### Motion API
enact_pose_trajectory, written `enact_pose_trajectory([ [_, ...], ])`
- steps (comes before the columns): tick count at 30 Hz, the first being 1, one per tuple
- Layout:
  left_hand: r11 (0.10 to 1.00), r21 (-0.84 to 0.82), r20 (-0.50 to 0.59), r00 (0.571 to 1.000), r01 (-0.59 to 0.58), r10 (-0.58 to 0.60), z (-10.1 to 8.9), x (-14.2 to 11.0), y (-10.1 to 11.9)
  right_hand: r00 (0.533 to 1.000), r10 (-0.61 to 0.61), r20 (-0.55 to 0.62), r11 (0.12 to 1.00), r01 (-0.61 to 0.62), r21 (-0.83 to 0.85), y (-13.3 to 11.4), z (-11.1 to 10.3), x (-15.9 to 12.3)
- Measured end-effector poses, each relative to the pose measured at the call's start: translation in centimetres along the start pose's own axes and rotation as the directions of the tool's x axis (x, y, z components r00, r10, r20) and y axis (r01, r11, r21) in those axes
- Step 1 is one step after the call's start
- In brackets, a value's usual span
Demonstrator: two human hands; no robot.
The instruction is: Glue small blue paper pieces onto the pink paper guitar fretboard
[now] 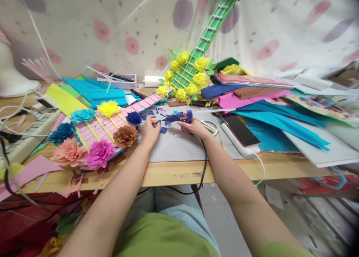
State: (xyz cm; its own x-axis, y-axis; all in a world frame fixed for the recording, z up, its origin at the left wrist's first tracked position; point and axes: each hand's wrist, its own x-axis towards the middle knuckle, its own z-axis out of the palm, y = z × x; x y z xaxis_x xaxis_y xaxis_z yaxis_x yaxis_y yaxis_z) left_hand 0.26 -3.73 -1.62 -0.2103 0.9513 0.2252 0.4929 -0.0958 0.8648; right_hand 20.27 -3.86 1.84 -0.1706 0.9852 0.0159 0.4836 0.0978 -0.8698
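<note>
My right hand [196, 127] grips a blue hot glue gun [179, 117] whose nozzle points left, toward my other hand. A black cord runs down from it over the table edge. The fingers of my left hand [150, 130] are pinched around a small dark blue paper piece [158, 122], close to the nozzle. Just below the nozzle, a square blue paper scrap [163, 130] lies on the grey cutting mat [176, 148]. Left of my left hand lies a pink paper guitar [105, 127] edged with paper flowers, including a dark blue flower [134, 117].
A green guitar [188, 70] with yellow flowers leans on the curtain. Scissors [210, 127], a phone [241, 129] on a white power bank [234, 141] and layered coloured paper [280, 116] lie to the right. At left are a power strip [26, 137] and blue paper strips [95, 92].
</note>
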Motion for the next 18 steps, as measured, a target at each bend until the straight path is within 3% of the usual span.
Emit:
enact_pose_trajectory([
  [18,0.996,-0.090,-0.032,0.999,0.000,-0.003,0.33,0.10,-0.51,1.000,0.020,-0.019,0.995,-0.022,-0.096,0.32,0.20,0.12],
])
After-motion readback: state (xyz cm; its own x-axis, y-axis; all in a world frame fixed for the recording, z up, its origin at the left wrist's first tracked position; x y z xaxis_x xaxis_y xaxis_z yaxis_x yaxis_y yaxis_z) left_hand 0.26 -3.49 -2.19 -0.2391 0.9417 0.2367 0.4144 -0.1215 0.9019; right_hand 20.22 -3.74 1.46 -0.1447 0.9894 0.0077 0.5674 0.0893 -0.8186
